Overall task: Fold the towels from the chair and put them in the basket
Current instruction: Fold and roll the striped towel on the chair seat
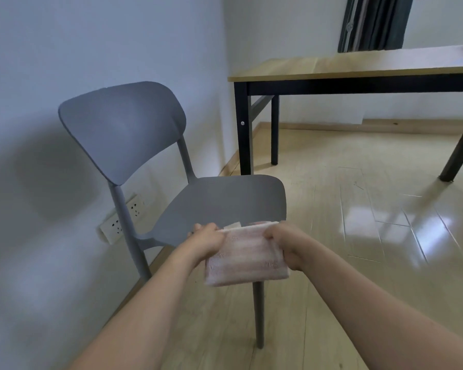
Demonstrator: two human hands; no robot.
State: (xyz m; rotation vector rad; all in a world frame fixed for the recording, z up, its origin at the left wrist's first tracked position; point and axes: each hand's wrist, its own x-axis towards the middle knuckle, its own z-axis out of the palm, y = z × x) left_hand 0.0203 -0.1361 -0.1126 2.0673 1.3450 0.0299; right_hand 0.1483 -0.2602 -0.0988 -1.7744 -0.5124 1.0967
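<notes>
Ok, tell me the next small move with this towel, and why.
Probably carry it off to the basket, which is out of view. The pink striped towel already hangs folded small, gripped at its top edge by the left hand and right hand, and the grey chair's seat shows no more.

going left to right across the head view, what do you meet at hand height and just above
wall socket → left hand → pink towel, gripped at its top edge by both hands in front of the grey chair → right hand → glossy wooden floor
</notes>
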